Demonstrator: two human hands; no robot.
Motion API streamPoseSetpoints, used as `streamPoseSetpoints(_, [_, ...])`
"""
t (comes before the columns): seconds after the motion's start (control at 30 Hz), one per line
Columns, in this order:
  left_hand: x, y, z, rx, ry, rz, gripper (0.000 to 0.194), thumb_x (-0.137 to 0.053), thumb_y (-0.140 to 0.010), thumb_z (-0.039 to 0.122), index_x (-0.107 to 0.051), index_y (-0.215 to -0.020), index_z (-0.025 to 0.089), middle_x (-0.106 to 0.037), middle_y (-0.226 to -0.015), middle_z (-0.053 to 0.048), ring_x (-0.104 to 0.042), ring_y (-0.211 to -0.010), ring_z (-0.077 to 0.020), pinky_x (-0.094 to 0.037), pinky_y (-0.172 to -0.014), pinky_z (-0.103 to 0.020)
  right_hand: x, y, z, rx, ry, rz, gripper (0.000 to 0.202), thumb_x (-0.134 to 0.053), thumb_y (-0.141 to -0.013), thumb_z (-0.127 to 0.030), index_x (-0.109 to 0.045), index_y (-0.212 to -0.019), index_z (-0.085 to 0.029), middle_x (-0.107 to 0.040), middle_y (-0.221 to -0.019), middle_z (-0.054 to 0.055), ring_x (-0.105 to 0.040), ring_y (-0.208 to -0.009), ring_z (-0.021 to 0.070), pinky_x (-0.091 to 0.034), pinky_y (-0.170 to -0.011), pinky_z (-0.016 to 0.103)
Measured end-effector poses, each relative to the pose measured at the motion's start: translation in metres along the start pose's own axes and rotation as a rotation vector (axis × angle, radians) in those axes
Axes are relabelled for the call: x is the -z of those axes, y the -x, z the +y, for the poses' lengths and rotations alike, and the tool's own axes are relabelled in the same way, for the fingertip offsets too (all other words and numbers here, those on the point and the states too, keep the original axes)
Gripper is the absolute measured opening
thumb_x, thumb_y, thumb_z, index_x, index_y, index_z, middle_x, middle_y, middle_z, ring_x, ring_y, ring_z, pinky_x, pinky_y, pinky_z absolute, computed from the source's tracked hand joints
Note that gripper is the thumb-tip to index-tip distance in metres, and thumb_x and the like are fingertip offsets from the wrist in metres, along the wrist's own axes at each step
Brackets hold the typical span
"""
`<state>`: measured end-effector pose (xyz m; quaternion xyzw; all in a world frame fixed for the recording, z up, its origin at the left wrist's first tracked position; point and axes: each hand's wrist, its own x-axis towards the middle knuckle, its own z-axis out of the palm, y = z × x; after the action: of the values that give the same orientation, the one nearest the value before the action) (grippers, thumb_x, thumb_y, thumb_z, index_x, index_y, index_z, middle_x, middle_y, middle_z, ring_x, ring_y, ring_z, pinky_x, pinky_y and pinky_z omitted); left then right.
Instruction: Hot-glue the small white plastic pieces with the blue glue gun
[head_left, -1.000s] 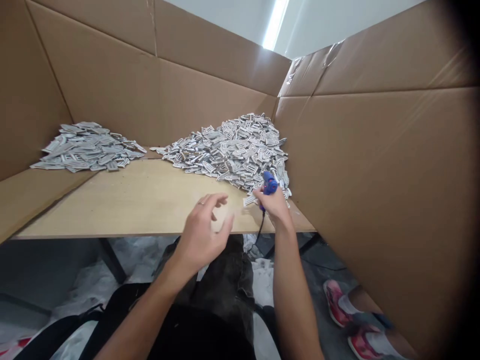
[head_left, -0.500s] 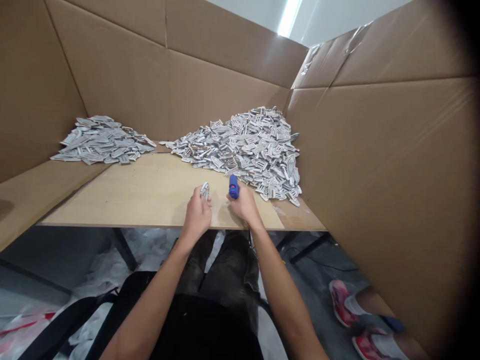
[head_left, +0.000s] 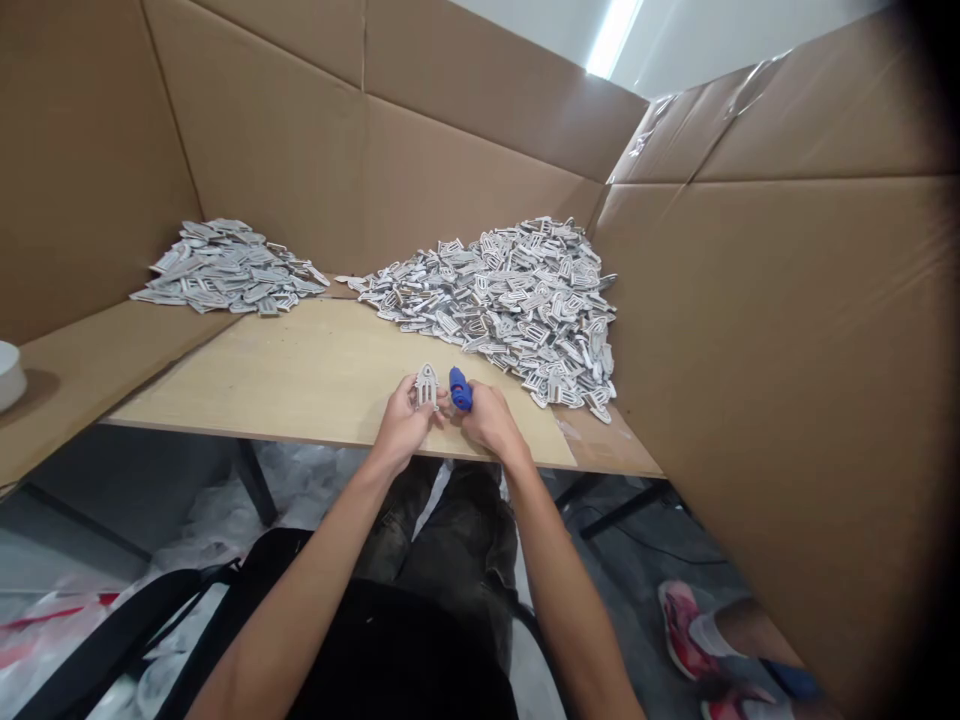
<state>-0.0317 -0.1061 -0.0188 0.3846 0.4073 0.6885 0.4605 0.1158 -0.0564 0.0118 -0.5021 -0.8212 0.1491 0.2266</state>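
Observation:
My left hand [head_left: 403, 422] is closed on a flat light-grey slotted piece [head_left: 427, 386], its pointed end up and its slotted face toward me. A blue hand tool [head_left: 460, 389] with a small orange spot sits in my right hand [head_left: 491, 418], its fingers wrapped round it. The tool is just right of the piece, with a narrow gap between their upper parts. My right fingertips reach close to the piece; whether they touch it I cannot tell. The tool's working end is not clear to see.
Behind my hands lies a large heap of similar grey pieces [head_left: 517, 300], with a smaller heap [head_left: 232, 268] at the left. Cardboard walls [head_left: 750, 320] enclose the wooden table [head_left: 300, 370]. A white round object [head_left: 9, 375] stands far left. Another person's shoe [head_left: 684, 625] shows lower right.
My left hand has turned the grey piece from edge-on to face-on and moved right. The blue tool has tilted and come nearer to it. The camera view has shifted slightly left.

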Motion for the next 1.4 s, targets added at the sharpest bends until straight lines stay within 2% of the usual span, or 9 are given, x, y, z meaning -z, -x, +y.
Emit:
streamPoseSetpoints(0.27, [0.005,0.003,0.005,0.001,0.021,-0.076,0.048,-0.074,-0.076,0.012,-0.056,-0.120,0.014,-0.074,-0.106,-0.010,-0.075,-0.085,-0.0173,-0.051,-0.065,-0.022,0.010,-0.004,0.002,-0.046,-0.322,0.101,0.019,-0.068,-0.076,-0.020,-0.068,-0.095,-0.018,-0.074,-0.090,0.005,-0.067,-0.084,0.0219,-0.051,-0.081,0.032])
streamPoseSetpoints(0.43, [0.009,0.004,0.003,-0.061,0.014,-0.147,0.051,-0.081,-0.076,0.018,-0.056,-0.120,0.015,-0.073,-0.102,-0.007,-0.073,-0.084,-0.0157,-0.051,-0.070,-0.023,0.009,-0.003,-0.008,0.017,-0.765,0.181,0.028,-0.074,-0.078,-0.037,-0.069,-0.099,-0.019,-0.071,-0.091,0.004,-0.063,-0.072,0.0164,-0.056,-0.073,0.032])
streamPoseSetpoints(0.53, [0.011,0.002,0.002,-0.069,0.027,-0.158,0.051,-0.086,-0.074,0.021,-0.058,-0.117,0.016,-0.072,-0.098,-0.006,-0.069,-0.081,-0.0154,-0.050,-0.069,-0.023,0.003,-0.001,-0.015,0.080,-0.890,0.148,0.035,-0.079,-0.079,-0.048,-0.069,-0.096,-0.020,-0.069,-0.086,0.002,-0.061,-0.069,0.0153,-0.055,-0.069,0.030])
streamPoseSetpoints(0.63, [0.012,0.001,0.001,-0.070,0.035,-0.215,0.054,-0.089,-0.073,0.025,-0.061,-0.117,0.016,-0.072,-0.098,-0.006,-0.065,-0.076,-0.0143,-0.047,-0.064,-0.023,-0.002,0.000,-0.018,0.129,-0.833,0.103,0.037,-0.076,-0.084,-0.055,-0.069,-0.093,-0.019,-0.066,-0.078,0.002,-0.058,-0.066,0.0152,-0.052,-0.064,0.029])
streamPoseSetpoints(0.87, [0.012,-0.001,-0.003,-0.134,0.035,-0.180,0.050,-0.084,-0.073,0.020,-0.064,-0.119,0.016,-0.072,-0.107,-0.008,-0.065,-0.090,-0.0171,-0.050,-0.077,-0.025,-0.002,0.001,-0.016,0.274,-0.444,0.243,0.027,-0.071,-0.093,-0.045,-0.067,-0.083,-0.019,-0.065,-0.079,0.003,-0.056,-0.073,0.0175,-0.046,-0.068,0.029])
streamPoseSetpoints(1.07, [0.012,0.000,-0.006,-0.061,0.115,-0.156,0.042,-0.079,-0.078,0.019,-0.060,-0.115,0.019,-0.059,-0.084,0.002,-0.049,-0.061,-0.0089,-0.040,-0.057,-0.021,-0.006,0.002,-0.020,0.318,-0.379,0.248,0.027,-0.070,-0.093,-0.041,-0.064,-0.078,-0.019,-0.063,-0.079,0.002,-0.057,-0.075,0.0173,-0.044,-0.071,0.029])
streamPoseSetpoints(1.17, [0.010,0.000,-0.007,-0.035,0.166,-0.118,0.032,-0.076,-0.083,0.021,-0.059,-0.111,0.020,-0.059,-0.086,0.002,-0.046,-0.059,-0.0067,-0.039,-0.055,-0.018,-0.009,0.002,-0.021,0.334,-0.374,0.238,0.027,-0.070,-0.093,-0.042,-0.066,-0.079,-0.019,-0.065,-0.081,0.002,-0.059,-0.076,0.0176,-0.045,-0.073,0.029])
streamPoseSetpoints(1.3, [0.006,-0.002,-0.006,0.015,0.158,-0.033,0.027,-0.071,-0.086,0.021,-0.058,-0.109,0.020,-0.063,-0.087,0.000,-0.056,-0.064,-0.0083,-0.041,-0.055,-0.016,-0.005,0.001,-0.016,0.294,-0.479,0.259,0.031,-0.072,-0.095,-0.050,-0.074,-0.090,-0.019,-0.072,-0.090,0.006,-0.065,-0.082,0.0195,-0.052,-0.080,0.032])
streamPoseSetpoints(1.4, [0.004,-0.001,-0.001,0.021,0.153,0.024,0.022,-0.070,-0.088,0.028,-0.056,-0.103,0.020,-0.063,-0.080,0.001,-0.057,-0.060,-0.0089,-0.041,-0.052,-0.016,0.001,0.002,-0.008,0.207,-0.647,0.217,0.049,-0.072,-0.092,-0.067,-0.076,-0.100,-0.019,-0.074,-0.091,0.007,-0.065,-0.071,0.0173,-0.055,-0.067,0.030])
